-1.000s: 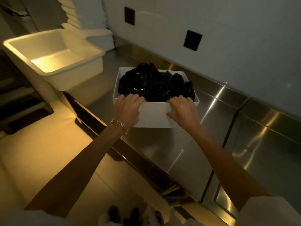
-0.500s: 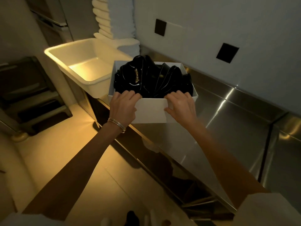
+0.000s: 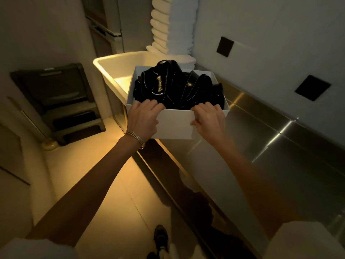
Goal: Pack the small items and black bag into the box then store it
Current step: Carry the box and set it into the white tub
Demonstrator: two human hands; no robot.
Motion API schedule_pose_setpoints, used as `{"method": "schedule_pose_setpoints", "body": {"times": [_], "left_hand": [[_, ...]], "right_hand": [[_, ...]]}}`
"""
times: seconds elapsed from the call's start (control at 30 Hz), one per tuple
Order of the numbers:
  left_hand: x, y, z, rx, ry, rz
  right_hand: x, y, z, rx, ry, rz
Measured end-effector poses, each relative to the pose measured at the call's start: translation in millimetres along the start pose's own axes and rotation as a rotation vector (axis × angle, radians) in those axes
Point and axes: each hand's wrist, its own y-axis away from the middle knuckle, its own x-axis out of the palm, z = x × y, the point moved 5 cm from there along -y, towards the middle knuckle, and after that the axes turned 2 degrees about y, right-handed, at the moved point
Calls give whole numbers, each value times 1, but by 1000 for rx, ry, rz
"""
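White card is what I have hold of: one box (image 3: 174, 124), lifted clear over the front edge of the steel counter (image 3: 280, 146), its near wall pinched between my two hands. My left hand (image 3: 142, 118) clamps the near-left corner, fingers hooked over the rim; my right hand (image 3: 210, 121) grips the near-right part of that wall the same way. One glossy black bag (image 3: 177, 88) sits crumpled inside, heaped above the rim. Small items I cannot see; if they are in there, the bag covers them. The box's long axis runs away from me, so its weight hangs beyond both grips, shared about evenly. One cream tub (image 3: 112, 71) stands just behind-left; one towel stack (image 3: 168, 28) rises at the counter's far corner.
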Motion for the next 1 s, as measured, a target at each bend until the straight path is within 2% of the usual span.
{"method": "schedule_pose_setpoints", "body": {"times": [0.5,0.7,1.0], "left_hand": [[54,-97,97,-88,-107,-44],[79,-111,138,-108,-93,-19],[115,-143,198,-44,-61,29]], "right_hand": [[86,-145,-24,-137,-84,-78],[127,-181,-19,-153,-99,-41],[186,-231,-13,-106,-32,16]]}}
